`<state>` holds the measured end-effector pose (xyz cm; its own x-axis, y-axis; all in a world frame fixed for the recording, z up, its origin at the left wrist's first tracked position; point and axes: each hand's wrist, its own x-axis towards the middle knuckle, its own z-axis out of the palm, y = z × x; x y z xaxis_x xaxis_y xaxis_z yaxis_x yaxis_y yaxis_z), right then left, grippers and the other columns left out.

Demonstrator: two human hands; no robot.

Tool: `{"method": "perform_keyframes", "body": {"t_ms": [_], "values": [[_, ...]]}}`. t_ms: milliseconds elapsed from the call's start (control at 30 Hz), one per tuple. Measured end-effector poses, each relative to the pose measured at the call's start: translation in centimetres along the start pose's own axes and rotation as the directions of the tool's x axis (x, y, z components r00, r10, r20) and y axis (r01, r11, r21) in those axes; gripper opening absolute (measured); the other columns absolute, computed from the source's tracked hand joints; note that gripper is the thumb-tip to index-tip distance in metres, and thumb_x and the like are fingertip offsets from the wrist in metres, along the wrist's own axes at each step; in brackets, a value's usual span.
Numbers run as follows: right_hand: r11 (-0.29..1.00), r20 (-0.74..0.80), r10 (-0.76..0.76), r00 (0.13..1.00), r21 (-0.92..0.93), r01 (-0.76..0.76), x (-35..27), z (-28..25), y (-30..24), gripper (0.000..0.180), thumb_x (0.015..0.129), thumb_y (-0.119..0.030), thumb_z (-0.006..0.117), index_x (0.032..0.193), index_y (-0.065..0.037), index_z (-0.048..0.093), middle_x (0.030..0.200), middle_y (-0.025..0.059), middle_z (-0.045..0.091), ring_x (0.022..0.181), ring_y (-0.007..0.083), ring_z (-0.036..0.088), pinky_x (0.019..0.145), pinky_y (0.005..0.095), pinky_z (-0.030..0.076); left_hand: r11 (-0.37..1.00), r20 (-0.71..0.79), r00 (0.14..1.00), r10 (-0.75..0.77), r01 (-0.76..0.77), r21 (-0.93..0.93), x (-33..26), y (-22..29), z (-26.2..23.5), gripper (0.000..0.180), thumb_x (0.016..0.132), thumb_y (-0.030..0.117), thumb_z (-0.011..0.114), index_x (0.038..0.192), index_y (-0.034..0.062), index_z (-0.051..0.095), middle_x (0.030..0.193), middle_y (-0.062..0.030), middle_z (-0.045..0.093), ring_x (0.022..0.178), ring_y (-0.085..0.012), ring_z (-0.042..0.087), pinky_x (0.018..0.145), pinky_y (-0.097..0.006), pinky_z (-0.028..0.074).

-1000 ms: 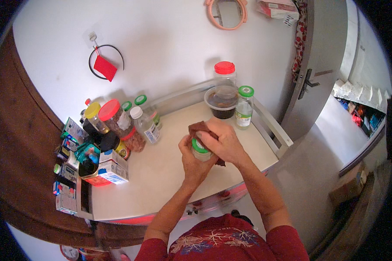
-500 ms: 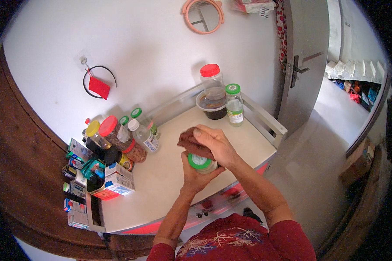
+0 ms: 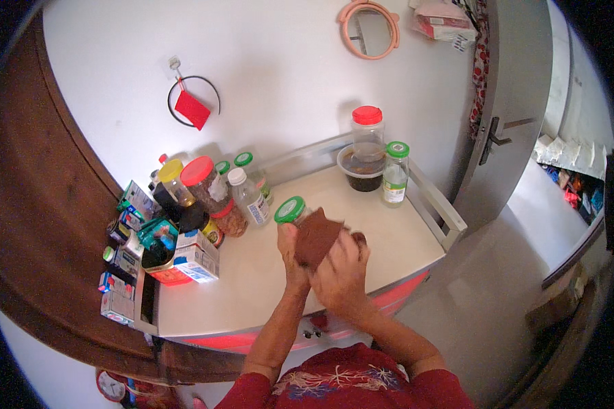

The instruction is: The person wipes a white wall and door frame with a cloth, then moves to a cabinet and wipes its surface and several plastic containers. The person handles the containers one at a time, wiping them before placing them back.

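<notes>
Over the cabinet top I hold a glass jar with a green lid (image 3: 290, 208), tilted so the lid points to the far left. My left hand (image 3: 292, 253) is wrapped round the jar's left side. A brown cloth (image 3: 318, 238) covers most of the jar's body. My right hand (image 3: 340, 271) grips this cloth and presses it on the jar from the right. The cloth and my fingers hide the jar's lower part.
On the white cabinet top (image 3: 266, 273), bottles and a red-lidded jar (image 3: 211, 187) crowd the left beside a carton (image 3: 196, 255). Farther right stand a green-lidded bottle (image 3: 395, 178), a dark-filled tub (image 3: 363, 178) and a red-lidded container (image 3: 368, 129). A raised rail (image 3: 430, 198) edges the right side.
The jar has tipped from upright to leaning left. My right hand with the cloth has moved from above the lid down to the jar's side. The whole view has shifted.
</notes>
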<state>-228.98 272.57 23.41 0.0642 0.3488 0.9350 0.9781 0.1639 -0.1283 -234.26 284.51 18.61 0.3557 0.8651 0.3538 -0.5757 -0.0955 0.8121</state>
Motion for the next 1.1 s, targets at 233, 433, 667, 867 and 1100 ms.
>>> {"method": "perform_keyframes", "body": {"t_ms": [233,433,667,867,1100], "values": [[0.345,0.597,0.328,0.732,0.646,-0.681,6.3,0.5,5.5,0.034,0.093,-0.029,0.043,0.108,-0.001,0.055,0.102,0.0105,0.058,0.093,0.0190,0.053,0.075,0.0360,0.039,0.997,0.090,0.996,-0.028,0.022,0.071,-2.7,3.9,3.7,0.048,0.096,0.044,0.033,0.124,0.0052,0.042,0.114,-0.0079,0.053,0.100,-0.0178,0.054,0.086,-0.032,0.045],[0.126,0.627,0.335,0.703,0.710,-0.693,4.9,-1.6,4.6,0.035,0.094,-0.025,0.042,0.114,0.000,0.056,0.114,0.0119,0.055,0.104,0.0198,0.051,0.092,0.0314,0.039,0.997,0.033,0.997,0.075,-0.075,-0.020,-2.7,5.3,5.4,0.041,0.096,0.036,0.038,0.119,0.0021,0.046,0.104,-0.0068,0.057,0.092,-0.0164,0.056,0.082,-0.031,0.046],[0.769,0.334,0.231,0.914,0.513,-0.382,-1.6,-3.9,3.2,0.032,0.083,-0.014,0.056,0.111,0.002,0.057,0.134,0.0227,0.037,0.125,0.0342,0.036,0.102,0.0403,0.029,0.973,0.027,0.985,-0.170,0.172,-0.154,-1.4,4.7,5.3,0.057,0.094,0.053,0.032,0.110,0.0024,0.052,0.098,-0.0078,0.060,0.089,-0.0188,0.058,0.080,-0.032,0.046],[0.955,0.121,0.214,0.969,0.182,-0.234,-4.6,-4.5,0.2,0.035,0.081,-0.014,0.058,0.113,0.000,0.055,0.128,0.0242,0.039,0.116,0.0399,0.039,0.098,0.0449,0.031,0.941,0.244,0.919,-0.310,0.334,-0.062,-1.1,4.4,5.0,0.053,0.094,0.051,0.036,0.111,0.0040,0.053,0.102,-0.0074,0.058,0.092,-0.0164,0.055,0.074,-0.032,0.049],[0.819,0.217,0.418,0.882,0.330,-0.469,0.1,-5.7,2.0,0.052,0.082,-0.020,0.058,0.126,0.002,0.039,0.120,0.0189,0.047,0.110,0.0330,0.044,0.095,0.0403,0.036,0.952,0.336,0.907,-0.253,0.296,-0.081,-4.0,2.6,5.3,0.057,0.093,0.053,0.033,0.121,0.0044,0.047,0.109,-0.0089,0.058,0.095,-0.0196,0.059,0.081,-0.034,0.050]]}}
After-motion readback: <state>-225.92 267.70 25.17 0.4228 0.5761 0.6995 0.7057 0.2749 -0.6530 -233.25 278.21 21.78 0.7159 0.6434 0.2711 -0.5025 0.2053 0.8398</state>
